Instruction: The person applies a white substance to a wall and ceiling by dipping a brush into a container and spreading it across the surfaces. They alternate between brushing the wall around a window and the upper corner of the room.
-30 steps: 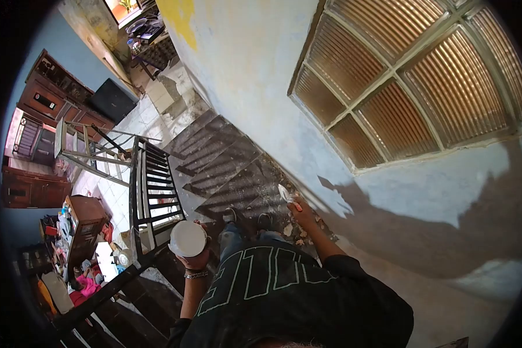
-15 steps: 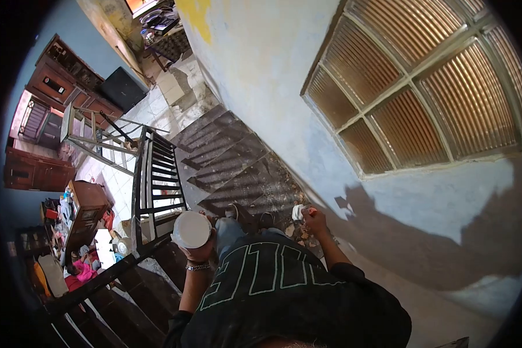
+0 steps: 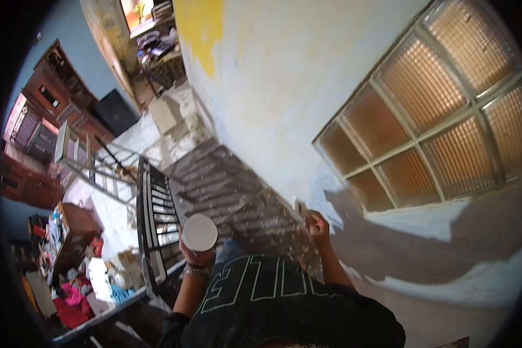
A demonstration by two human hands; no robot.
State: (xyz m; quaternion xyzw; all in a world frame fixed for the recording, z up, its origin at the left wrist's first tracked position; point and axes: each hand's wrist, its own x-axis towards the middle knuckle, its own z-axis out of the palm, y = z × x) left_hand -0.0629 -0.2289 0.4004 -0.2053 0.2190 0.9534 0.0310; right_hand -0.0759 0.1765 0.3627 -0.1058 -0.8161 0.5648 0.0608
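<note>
My left hand [image 3: 195,253] is wrapped round a white round tub [image 3: 200,232], its pale round top facing me. It is held in front of my body, beside the black stair railing. My right hand [image 3: 316,226] is closed on a small white-tipped tool [image 3: 298,207], whose exact kind is blurred. The tool's tip is close to the lower part of the pale wall [image 3: 272,110]; whether it touches cannot be made out. My feet are hidden below my dark shirt.
Dusty stairs [image 3: 223,180] with debris run down ahead, with a black metal railing [image 3: 156,209] on the left. A glass-block window [image 3: 423,127] is set in the right wall. Lower left are a stepladder [image 3: 93,162], a wooden cabinet [image 3: 75,232] and piled household items.
My view has tilted and shifted, bringing the window lower. My right hand with the white-tipped tool now appears closer to the wall. The tub stays in my left hand.
</note>
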